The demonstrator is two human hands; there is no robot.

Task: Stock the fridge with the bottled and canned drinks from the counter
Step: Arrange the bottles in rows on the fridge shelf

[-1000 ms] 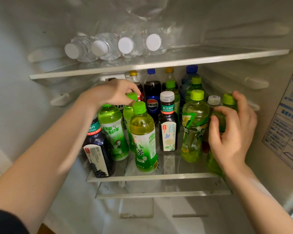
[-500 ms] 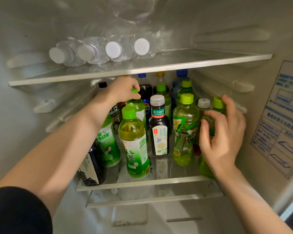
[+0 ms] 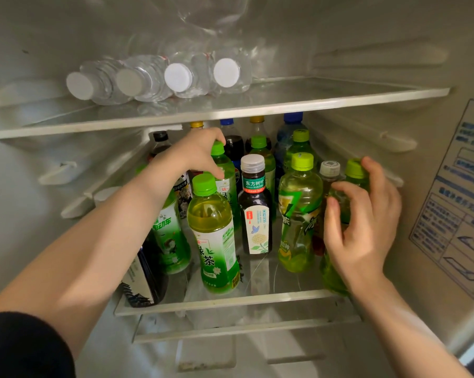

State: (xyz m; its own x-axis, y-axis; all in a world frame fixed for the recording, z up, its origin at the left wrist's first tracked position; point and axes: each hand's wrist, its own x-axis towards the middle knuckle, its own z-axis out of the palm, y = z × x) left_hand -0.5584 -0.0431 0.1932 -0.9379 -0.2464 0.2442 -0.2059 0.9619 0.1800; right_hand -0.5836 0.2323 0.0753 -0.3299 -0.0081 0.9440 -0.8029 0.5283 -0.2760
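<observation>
Left grip (image 3: 200,152) clamped round neck of green-capped tea bottle (image 3: 226,173), second row. Right grip (image 3: 364,222) curled round rightmost green bottle (image 3: 353,170) on glass shelf (image 3: 257,299).

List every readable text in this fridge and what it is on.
"东方树叶": dark tea bottle, green band.
"茉莉花茶": same bottle, white label.
"绿茶": front green tea bottle.
Wall sticker: too blurred to read.
Yellow-green bottle: lettering too distorted to read.
</observation>
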